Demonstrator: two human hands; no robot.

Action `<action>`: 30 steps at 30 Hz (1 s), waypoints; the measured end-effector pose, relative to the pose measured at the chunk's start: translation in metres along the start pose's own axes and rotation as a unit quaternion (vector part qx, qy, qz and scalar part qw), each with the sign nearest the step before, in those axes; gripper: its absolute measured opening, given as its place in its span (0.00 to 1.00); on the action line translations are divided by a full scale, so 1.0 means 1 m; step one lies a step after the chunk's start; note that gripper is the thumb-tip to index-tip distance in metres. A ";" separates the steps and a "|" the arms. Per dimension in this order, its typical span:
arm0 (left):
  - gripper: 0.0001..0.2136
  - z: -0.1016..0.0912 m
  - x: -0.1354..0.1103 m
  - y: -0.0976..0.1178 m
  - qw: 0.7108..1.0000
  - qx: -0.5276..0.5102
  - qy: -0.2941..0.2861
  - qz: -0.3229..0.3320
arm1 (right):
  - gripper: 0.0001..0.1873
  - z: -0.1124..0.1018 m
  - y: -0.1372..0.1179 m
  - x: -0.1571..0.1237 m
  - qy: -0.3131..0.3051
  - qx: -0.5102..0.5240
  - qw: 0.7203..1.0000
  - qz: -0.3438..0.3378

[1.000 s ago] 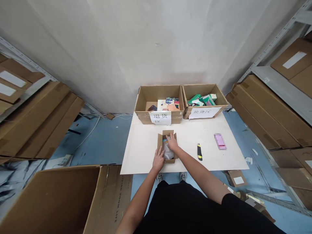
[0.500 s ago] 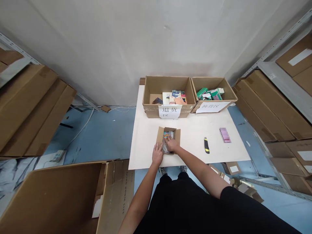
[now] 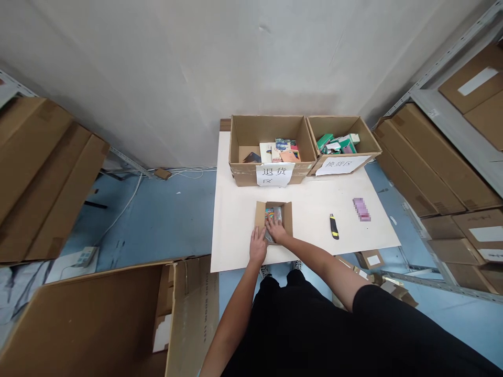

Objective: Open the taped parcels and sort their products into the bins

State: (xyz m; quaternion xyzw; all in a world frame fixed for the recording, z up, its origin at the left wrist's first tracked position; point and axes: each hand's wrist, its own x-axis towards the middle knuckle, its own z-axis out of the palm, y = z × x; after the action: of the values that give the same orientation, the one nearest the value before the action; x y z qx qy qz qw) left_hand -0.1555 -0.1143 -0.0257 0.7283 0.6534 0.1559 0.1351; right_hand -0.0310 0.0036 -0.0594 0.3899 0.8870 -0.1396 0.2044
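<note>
A small open cardboard box (image 3: 288, 215) sits near the front edge of the table, its flaps folded outward. Inside lies a colourful item (image 3: 269, 212) in clear plastic wrapping (image 3: 278, 213); what kind it is cannot be made out. My left hand (image 3: 258, 245) grips the front left side of the box. Reaching into the box from the right, my right hand (image 3: 276, 231) rests on the wrapped item with its fingers stretched out and apart. Part of the contents is hidden under this hand.
Behind stand two larger cardboard boxes with paper signs: the left box (image 3: 243, 168) holds booklets, the right box (image 3: 369, 147) green packets. A black-and-yellow box cutter (image 3: 334, 226) and pixelated pink notes (image 3: 361, 209) lie to the right on the white table (image 3: 231, 220).
My right hand stays in the small box, its fingers slightly shifted over the wrapped item. My left hand remains at the box's left side. The camera view has shifted a little.
</note>
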 end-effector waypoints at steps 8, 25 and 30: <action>0.12 -0.002 0.020 -0.005 1.000 0.014 0.008 -0.011 | 0.34 -0.035 0.032 -0.030 0.090 -0.014 0.996 -0.026; 0.25 -0.058 0.018 -0.051 0.999 0.009 0.034 -0.020 | 0.42 -0.121 0.054 -0.102 0.375 0.144 0.916 -0.004; 0.08 -0.076 0.007 -0.068 0.997 0.025 0.024 -0.076 | 0.44 -0.105 0.073 -0.118 0.338 0.120 0.931 0.072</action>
State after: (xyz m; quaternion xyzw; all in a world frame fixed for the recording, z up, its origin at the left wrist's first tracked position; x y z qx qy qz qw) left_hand -0.2471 -0.1003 0.0166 0.6759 0.7135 0.1460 0.1129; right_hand 0.0689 0.0194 0.0816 0.4985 0.8496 -0.0900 -0.1467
